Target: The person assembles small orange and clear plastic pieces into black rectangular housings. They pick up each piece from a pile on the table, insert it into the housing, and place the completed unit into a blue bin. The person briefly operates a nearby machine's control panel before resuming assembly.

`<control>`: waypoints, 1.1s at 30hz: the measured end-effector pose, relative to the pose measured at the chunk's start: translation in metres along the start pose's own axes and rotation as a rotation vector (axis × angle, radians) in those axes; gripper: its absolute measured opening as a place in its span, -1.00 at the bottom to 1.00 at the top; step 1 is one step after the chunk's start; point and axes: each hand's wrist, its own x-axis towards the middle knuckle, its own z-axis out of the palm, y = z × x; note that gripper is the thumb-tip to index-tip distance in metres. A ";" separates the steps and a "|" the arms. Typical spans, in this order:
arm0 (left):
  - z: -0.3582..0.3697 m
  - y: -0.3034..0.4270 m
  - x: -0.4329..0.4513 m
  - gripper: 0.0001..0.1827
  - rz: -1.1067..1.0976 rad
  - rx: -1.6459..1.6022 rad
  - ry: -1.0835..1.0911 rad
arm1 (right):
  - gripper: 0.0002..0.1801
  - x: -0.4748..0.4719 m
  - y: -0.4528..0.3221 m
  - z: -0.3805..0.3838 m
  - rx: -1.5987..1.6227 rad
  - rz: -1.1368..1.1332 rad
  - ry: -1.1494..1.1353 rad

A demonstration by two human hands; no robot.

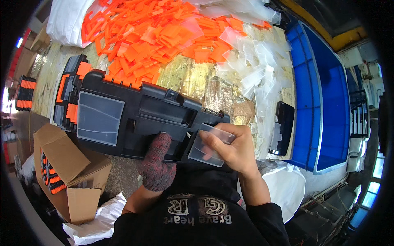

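A black plastic toolbox lid [129, 144] lies tilted before me, at the table's near edge, with orange clips along its far side. My left hand [158, 163], in a dark red knitted glove, grips its near edge, thumb on top. A clear plastic cover [100, 118] sits over the compartment at the lid's left end. My bare right hand [231, 147] holds a second clear plastic cover [209, 147] between thumb and fingers at the lid's right end, over the compartment there. Whether that cover is seated cannot be told.
Orange plastic parts [154, 37] are heaped at the back, with clear covers [258, 67] scattered to their right. A phone [283, 126] lies beside a blue crate [307, 98]. Black-and-orange toolbox parts [69, 92] stand at the left, above an open cardboard box [69, 156].
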 end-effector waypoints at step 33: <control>-0.024 -0.009 0.052 -0.44 -0.160 -0.608 0.298 | -0.52 0.090 -0.012 0.018 -0.631 0.000 -0.093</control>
